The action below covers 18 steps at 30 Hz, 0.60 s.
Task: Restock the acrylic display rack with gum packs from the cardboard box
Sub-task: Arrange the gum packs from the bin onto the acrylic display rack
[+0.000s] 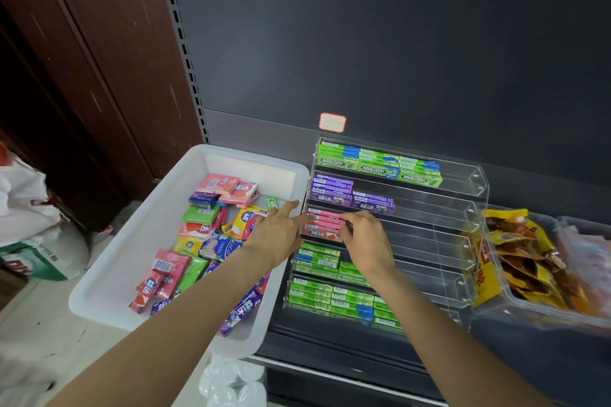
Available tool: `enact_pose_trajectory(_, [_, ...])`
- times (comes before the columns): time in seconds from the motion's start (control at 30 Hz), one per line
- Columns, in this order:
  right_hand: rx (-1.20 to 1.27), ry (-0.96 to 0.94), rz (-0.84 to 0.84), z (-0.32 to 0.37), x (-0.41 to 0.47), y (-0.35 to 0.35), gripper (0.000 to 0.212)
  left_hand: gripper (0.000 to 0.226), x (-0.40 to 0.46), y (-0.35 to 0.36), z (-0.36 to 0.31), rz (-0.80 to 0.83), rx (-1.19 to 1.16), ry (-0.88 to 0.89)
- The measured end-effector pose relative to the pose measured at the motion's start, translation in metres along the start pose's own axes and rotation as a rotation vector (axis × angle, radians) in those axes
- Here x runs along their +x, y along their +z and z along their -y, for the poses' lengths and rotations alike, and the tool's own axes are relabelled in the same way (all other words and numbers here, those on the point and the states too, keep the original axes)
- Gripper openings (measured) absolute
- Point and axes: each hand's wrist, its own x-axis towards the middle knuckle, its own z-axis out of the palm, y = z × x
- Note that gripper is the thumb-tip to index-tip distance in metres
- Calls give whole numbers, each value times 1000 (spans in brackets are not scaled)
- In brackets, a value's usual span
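Note:
A clear acrylic rack (469, 205) with several tiers stands on a dark shelf. Green packs (377, 165) fill its top tier, purple packs (347, 195) the second, pink packs (322, 223) the left end of the third, and more green packs (317, 294) the lower tiers. My right hand (365, 238) presses its fingertips against the right end of the pink stack. At the stack's left end rests my left hand (277, 231), fingers spread. A white plastic bin (109, 287), no cardboard box, lies left of the rack with several loose gum packs (198, 241).
A clear tub (529, 311) of yellow and brown snack packets sits right of the rack. A red-edged price tag (332, 122) is stuck on the dark back panel. White bags (29, 208) lie on the floor at left, beside a brown wooden wall (99, 59).

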Motion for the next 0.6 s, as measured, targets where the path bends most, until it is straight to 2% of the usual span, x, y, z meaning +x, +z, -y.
enact_pose_trajectory(0.2, [-6, -19, 53, 0, -1, -4, 38, 49, -1, 2, 3, -27, -84, 7])
enact_pose_trajectory(0.3, [-13, -72, 39, 6, -5, -8, 38, 46, -11, 2, 5, -124, -192, 5])
enact_pose_trajectory(0.43, [101, -174, 10, 33, -12, -11, 31, 40, -37, -5, 19, -272, -295, -28])
enact_pose_trajectory(0.6, [199, -278, 53, 87, -21, 6, 27, 36, -82, -13, 77, -357, -297, -143])
